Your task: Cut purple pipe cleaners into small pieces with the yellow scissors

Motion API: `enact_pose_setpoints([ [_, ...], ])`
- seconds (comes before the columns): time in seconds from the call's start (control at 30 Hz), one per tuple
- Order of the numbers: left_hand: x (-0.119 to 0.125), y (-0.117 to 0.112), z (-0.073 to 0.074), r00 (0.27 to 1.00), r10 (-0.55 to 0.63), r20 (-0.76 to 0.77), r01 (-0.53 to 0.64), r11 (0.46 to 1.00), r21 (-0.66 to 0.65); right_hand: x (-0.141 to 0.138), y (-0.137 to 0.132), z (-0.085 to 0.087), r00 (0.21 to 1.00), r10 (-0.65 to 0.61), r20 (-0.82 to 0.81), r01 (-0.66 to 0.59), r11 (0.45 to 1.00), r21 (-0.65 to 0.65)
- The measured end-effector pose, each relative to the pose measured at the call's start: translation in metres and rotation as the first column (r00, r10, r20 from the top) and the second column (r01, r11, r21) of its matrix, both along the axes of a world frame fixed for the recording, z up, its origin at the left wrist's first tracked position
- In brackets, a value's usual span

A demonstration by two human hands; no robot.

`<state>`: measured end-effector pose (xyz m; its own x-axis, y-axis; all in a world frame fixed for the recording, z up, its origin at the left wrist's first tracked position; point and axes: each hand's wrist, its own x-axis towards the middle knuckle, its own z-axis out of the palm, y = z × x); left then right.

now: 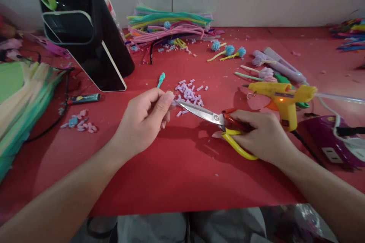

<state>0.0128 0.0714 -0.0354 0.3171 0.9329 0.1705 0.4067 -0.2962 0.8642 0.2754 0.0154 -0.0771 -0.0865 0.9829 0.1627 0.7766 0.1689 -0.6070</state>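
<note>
My left hand [145, 115] is pinched closed on a small lilac piece at its fingertips, just above the red table [171, 167]. My right hand [259, 134] grips the yellow-and-red handled scissors [211, 115]; their steel blades point left, tips touching the lilac piece by my left fingers. A heap of short lilac cut pieces [189, 93] lies just beyond the blades. A teal pipe-cleaner stub [161, 80] lies behind my left hand.
A yellow hot glue gun [282, 98] stands right of the scissors, lamp lit, cable to a purple power strip [330, 140]. Pom-pom flower stems [228, 51], a pile of pipe cleaners [168, 24], a black stand [88, 34], a lighter [84, 98] and stacked paper [19, 98] surround the work area.
</note>
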Motion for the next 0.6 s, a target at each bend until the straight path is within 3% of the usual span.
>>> enact_pose_setpoints([
  [0.6, -0.0001, -0.0014, -0.0006, 0.999, 0.028, 0.029, -0.027, 0.999, -0.023, -0.0011, 0.0000, -0.0005, 1.000, -0.010, -0.002, 0.010, 1.000, -0.018],
])
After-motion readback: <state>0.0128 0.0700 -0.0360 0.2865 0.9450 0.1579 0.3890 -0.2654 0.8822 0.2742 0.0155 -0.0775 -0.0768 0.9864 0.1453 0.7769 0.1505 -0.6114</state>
